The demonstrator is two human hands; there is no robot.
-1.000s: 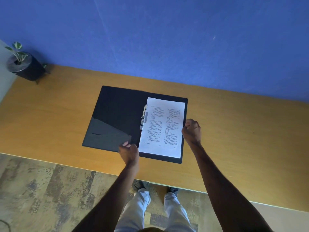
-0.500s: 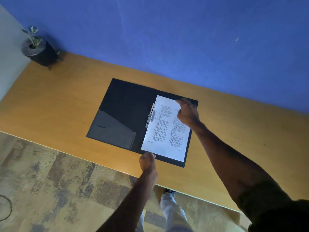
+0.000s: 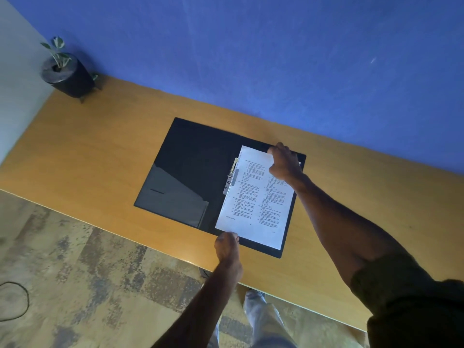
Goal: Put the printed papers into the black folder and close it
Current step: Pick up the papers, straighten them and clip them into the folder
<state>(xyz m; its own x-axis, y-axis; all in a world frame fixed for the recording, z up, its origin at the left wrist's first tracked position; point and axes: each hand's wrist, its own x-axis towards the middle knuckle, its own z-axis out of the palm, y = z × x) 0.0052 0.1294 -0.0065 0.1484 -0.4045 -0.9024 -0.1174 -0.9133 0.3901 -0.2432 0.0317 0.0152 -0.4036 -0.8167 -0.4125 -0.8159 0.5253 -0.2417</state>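
The black folder lies open and flat on the wooden desk. The printed papers lie on its right half, beside the metal clip at the spine. My left hand pinches the papers' near left corner at the folder's front edge. My right hand rests with its fingers on the papers' far right corner, near the folder's back edge. The left half shows a glossy inner pocket.
A small plant in a dark pot stands at the desk's far left corner against the blue wall. A cable lies on the carpet at the lower left. My legs show below the desk's front edge.
My right hand has moved from the papers' right edge to their far top corner. My left hand has shifted right to the papers' near left corner. The view has swung slightly.
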